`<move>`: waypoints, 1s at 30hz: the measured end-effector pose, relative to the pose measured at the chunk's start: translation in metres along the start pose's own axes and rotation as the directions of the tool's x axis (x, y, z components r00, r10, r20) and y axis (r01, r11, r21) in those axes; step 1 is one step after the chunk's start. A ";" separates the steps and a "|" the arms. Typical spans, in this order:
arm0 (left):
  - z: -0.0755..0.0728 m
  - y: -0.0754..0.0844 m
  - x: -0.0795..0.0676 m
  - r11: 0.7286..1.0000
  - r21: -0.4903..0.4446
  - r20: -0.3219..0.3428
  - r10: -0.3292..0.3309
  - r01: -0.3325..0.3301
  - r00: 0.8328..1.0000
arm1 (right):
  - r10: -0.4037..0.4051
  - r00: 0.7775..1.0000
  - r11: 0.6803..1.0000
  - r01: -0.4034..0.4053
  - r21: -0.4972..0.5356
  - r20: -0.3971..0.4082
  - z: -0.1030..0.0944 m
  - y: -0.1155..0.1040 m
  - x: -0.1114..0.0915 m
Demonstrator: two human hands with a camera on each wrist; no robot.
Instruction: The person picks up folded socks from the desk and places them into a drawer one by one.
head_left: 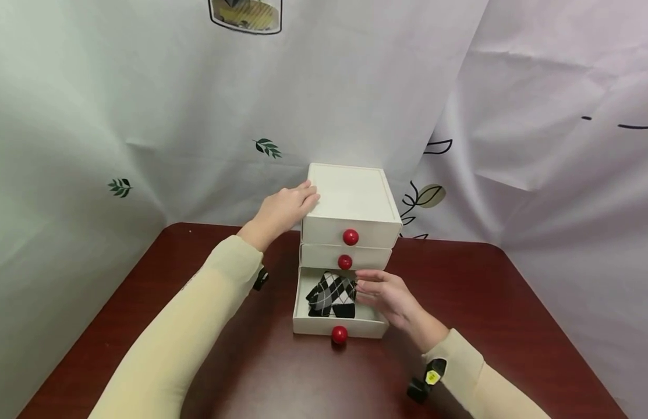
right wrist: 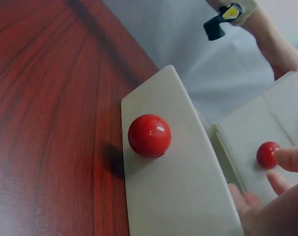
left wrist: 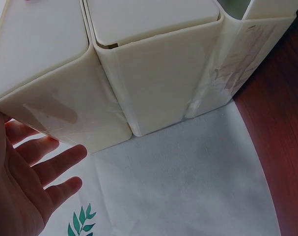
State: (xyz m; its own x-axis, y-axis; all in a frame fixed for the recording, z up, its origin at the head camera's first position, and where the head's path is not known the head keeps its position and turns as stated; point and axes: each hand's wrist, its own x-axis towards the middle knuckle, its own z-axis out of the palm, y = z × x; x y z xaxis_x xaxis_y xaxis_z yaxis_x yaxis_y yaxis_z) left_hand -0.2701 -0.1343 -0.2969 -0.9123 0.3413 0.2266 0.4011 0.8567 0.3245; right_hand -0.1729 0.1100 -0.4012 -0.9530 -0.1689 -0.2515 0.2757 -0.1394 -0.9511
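A small white drawer cabinet (head_left: pixel 352 192) with red ball knobs stands on the table. Its bottom drawer (head_left: pixel 313 326) is pulled out, while the upper two are in. In that drawer lie black, grey and white argyle socks (head_left: pixel 331 295). My left hand (head_left: pixel 284 209) rests on the cabinet's top left edge; the left wrist view shows the fingers (left wrist: pixel 60 164) loosely spread along its side. My right hand (head_left: pixel 389 295) is over the right part of the pulled-out drawer, fingertips beside the socks, fingers relaxed. In the right wrist view, its fingers overlap the middle red knob (right wrist: pixel 268 155).
The dark red-brown table (head_left: pixel 460 302) extends on both sides of the cabinet. Behind it hangs a pale cloth (head_left: pixel 198 116) printed with leaves. The bottom drawer's red knob (head_left: pixel 339 334) juts toward me. A black wrist device (head_left: pixel 427 381) sits at my right cuff.
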 end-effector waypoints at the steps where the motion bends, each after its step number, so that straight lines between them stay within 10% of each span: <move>1: 0.000 0.000 0.000 1.000 -0.003 -0.002 0.000 0.000 1.000 | -0.004 1.000 1.000 0.003 0.018 0.013 -0.001 -0.001 -0.002; 12: 0.000 -0.001 -0.001 1.000 -0.021 0.010 -0.022 0.022 1.000 | 0.015 0.945 0.989 -0.063 0.137 0.326 -0.004 0.008 -0.038; 24: -0.004 0.000 0.002 1.000 -0.022 0.006 -0.018 0.019 1.000 | 0.232 0.765 0.930 -0.355 0.092 0.601 0.003 0.067 -0.056; 30: -0.002 0.001 0.000 0.999 -0.027 0.011 -0.020 0.020 1.000 | 0.285 0.767 0.897 -0.425 0.122 0.575 0.008 0.079 -0.050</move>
State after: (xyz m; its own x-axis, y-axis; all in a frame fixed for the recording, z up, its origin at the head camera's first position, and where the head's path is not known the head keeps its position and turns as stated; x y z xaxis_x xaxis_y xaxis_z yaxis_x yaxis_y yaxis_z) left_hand -0.2697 -0.1343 -0.2952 -0.9208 0.3287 0.2099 0.3849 0.8526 0.3533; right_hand -0.1028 0.0993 -0.4627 -0.5799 -0.7305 -0.3607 0.6673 -0.1719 -0.7247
